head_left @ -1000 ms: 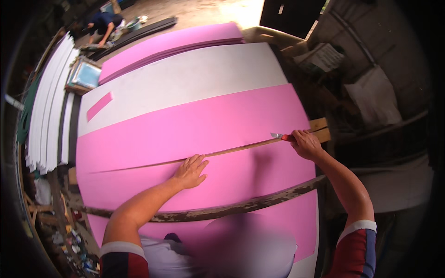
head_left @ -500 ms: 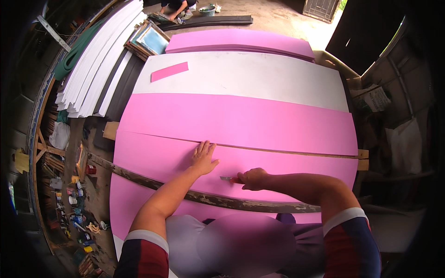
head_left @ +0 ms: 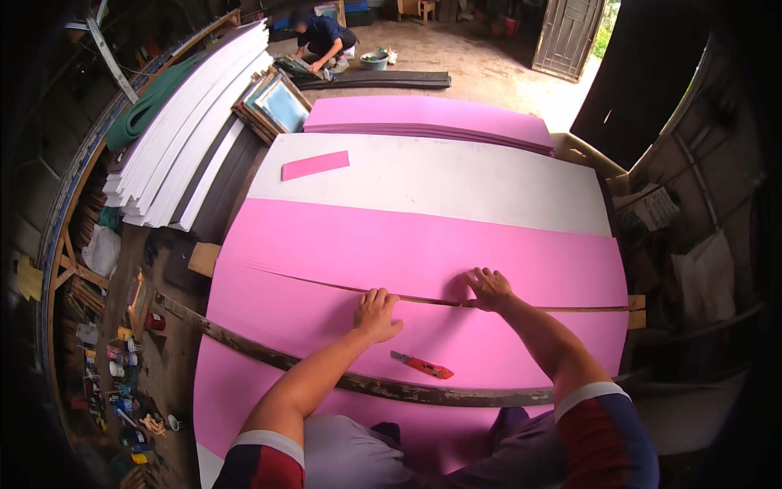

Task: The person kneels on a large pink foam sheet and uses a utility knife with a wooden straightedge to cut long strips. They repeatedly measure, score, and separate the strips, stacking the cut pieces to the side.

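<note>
A long cut line runs across the pink foam sheet, splitting it into a near strip (head_left: 285, 314) and a far strip (head_left: 391, 244). My left hand (head_left: 377, 316) rests on the near strip with its fingertips at the gap and its thumb out to the side. To its right, my right hand (head_left: 489, 290) reaches over the gap, fingers spread and slightly bent on the far strip's edge. Neither hand visibly holds anything. On the near strip lies a red utility knife (head_left: 428, 366), blade out and pointing left, apart from both hands.
A worn wooden bar (head_left: 423, 393) crosses the pink sheets close to me. Farther off are a white sheet (head_left: 456, 175), a small pink offcut (head_left: 316, 165) and stacked pink sheets (head_left: 432, 118). White sheets (head_left: 195, 130) lean at left. Another person (head_left: 326, 41) crouches beyond.
My right hand has let go of the utility knife, now lying on the near strip, and moved up to the cut. The view has tilted up, showing more of the crouching person.
</note>
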`<state>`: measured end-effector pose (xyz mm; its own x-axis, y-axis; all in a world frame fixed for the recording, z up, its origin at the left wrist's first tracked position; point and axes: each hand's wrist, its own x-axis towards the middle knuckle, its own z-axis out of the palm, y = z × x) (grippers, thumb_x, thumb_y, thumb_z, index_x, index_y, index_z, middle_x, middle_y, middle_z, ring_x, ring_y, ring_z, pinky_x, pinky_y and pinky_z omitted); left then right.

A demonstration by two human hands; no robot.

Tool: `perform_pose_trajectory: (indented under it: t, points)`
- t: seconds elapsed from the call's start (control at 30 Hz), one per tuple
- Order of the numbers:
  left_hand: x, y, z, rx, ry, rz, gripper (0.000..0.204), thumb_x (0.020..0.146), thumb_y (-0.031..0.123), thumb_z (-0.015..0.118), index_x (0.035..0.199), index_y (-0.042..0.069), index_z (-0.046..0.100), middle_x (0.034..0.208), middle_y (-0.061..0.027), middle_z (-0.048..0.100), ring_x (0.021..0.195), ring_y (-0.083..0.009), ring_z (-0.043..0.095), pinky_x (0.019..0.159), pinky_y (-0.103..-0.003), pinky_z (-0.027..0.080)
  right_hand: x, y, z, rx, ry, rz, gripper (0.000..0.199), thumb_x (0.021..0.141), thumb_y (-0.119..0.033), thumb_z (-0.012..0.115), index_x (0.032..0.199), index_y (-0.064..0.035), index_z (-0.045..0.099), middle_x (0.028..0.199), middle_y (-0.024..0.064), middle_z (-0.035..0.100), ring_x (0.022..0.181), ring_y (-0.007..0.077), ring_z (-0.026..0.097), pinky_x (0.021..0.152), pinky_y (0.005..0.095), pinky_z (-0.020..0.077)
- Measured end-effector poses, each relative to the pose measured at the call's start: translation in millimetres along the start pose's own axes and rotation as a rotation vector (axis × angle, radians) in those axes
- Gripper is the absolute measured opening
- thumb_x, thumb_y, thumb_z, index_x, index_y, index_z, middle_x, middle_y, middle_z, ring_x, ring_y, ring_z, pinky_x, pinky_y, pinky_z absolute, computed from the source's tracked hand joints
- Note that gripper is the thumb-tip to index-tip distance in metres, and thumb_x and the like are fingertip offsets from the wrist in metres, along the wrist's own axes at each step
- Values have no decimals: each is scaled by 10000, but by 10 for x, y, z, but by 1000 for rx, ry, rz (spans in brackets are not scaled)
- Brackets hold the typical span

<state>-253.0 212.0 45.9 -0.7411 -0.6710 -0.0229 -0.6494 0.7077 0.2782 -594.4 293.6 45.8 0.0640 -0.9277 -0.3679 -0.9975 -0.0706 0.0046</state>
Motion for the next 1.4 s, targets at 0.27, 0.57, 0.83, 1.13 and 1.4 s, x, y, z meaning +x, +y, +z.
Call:
perform_pose_trajectory:
  t: [0.27, 0.57, 0.83, 1.13, 1.4]
  points:
    - [66, -78, 135, -98, -77, -32, 597, 880, 455, 734, 1353, 123, 589, 1326, -128, 538, 1283, -317, 482, 1059, -497, 395, 114, -26, 218, -276, 154, -229, 568, 1034, -270, 551, 1543, -45, 442, 1098, 355, 654, 917, 422, 722, 714, 440, 618]
    - [770, -444, -521, 262, 369, 58, 702, 790, 318, 866, 1429, 240, 586, 1388, -74, 592, 1259, -319, 545, 1059, -510, 424, 1, 659, -758, -194, 914, -454, 270, 900, -123, 641, 1129, 20, 636, 731, 87, 658, 604, 224, 691, 470, 360, 538]
    - [1326, 552, -2027, 98, 356, 290, 283, 774, 244, 860, 1017, 201, 721, 809, 50, 687, 840, -179, 640, 889, -393, 477, -1182, 1171, -1931, 171, 523, -158, 318, 878, -168, 759, 1170, -77, 670, 893, 82, 762, 773, 258, 766, 683, 407, 605]
    - [825, 2087, -3473, -31, 107, 298, 250, 816, 288, 805, 1039, 215, 717, 834, 38, 671, 822, -190, 642, 935, -434, 464, -2569, 765, -3097, 513, 170, 147, 432, 895, -441, 763, 1222, -172, 677, 979, 83, 761, 855, 326, 753, 765, 473, 600]
    - [950, 2706, -4590, -71, 33, 220, 298, 798, 327, 832, 1063, 227, 737, 854, 31, 687, 845, -192, 647, 981, -442, 445, -2849, 1112, -4361, 640, -85, 25, 386, 982, -422, 666, 1347, -296, 660, 1007, 109, 779, 901, 359, 753, 759, 502, 606]
